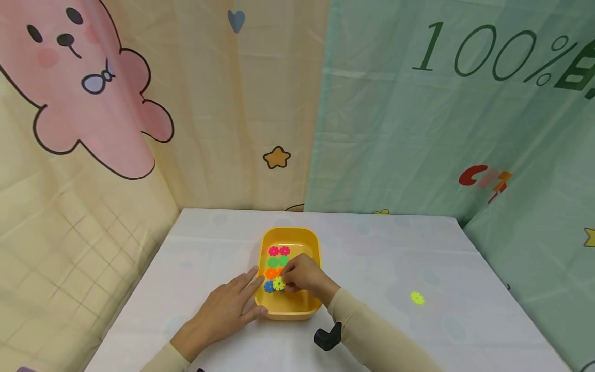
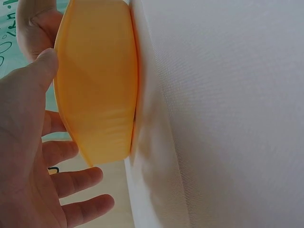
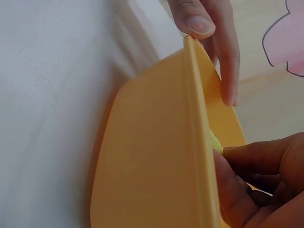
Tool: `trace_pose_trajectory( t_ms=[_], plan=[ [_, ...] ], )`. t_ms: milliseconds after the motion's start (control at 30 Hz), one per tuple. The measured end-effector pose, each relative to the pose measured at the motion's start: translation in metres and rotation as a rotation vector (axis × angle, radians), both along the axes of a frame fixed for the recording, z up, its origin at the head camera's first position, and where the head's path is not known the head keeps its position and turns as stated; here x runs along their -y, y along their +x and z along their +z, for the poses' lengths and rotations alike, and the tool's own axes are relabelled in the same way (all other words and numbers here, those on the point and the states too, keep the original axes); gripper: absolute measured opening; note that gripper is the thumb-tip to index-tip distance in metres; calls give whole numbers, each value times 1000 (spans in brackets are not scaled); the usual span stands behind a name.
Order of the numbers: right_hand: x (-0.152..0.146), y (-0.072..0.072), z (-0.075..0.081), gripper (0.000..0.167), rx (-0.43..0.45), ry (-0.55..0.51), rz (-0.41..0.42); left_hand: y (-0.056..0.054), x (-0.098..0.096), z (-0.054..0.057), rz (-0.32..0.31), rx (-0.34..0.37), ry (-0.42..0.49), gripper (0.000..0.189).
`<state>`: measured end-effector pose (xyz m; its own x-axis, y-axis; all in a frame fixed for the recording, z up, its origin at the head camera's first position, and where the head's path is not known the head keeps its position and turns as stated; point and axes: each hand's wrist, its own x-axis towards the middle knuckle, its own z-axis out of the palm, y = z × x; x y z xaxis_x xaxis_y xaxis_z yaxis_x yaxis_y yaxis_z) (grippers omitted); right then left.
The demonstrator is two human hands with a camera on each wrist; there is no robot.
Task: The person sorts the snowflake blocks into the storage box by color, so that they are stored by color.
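My right hand [image 1: 304, 276] reaches into a yellow tray [image 1: 289, 315] and pinches a yellow flower-shaped piece [image 1: 278, 283] between thumb and finger. In the right wrist view that same yellow piece [image 3: 215, 141] shows partly behind the rim. The held piece is over or beside a blue flower piece [image 1: 268, 287]; part of the blue is hidden. Further up the tray lie orange [image 1: 271, 273], green [image 1: 272, 262] and pink [image 1: 273, 251] pieces, in paired rows. My left hand [image 1: 223, 312] rests against the tray's left rim, thumb touching it and fingers extended, as the left wrist view shows.
Another yellow flower piece [image 1: 417, 298] lies on the white table [image 1: 372, 258], right of the tray. A black bent object [image 1: 328, 337] is by the right sleeve. Printed curtains [image 1: 241, 113] hang behind the table and along its sides.
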<state>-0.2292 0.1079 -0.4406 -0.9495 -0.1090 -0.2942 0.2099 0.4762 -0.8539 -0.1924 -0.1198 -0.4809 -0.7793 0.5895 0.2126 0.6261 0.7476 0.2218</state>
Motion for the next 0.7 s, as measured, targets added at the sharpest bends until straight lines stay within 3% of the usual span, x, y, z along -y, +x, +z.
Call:
trace_pose_trajectory(
  t_ms=[433,700],
  plan=[
    [18,4,-17,11,17,128,87,-2,2,0,-16,-34,-3,78],
    [24,8,-21,13,-34,173,119,-2,2,-1,-21,-62,-8,77]
  ],
)
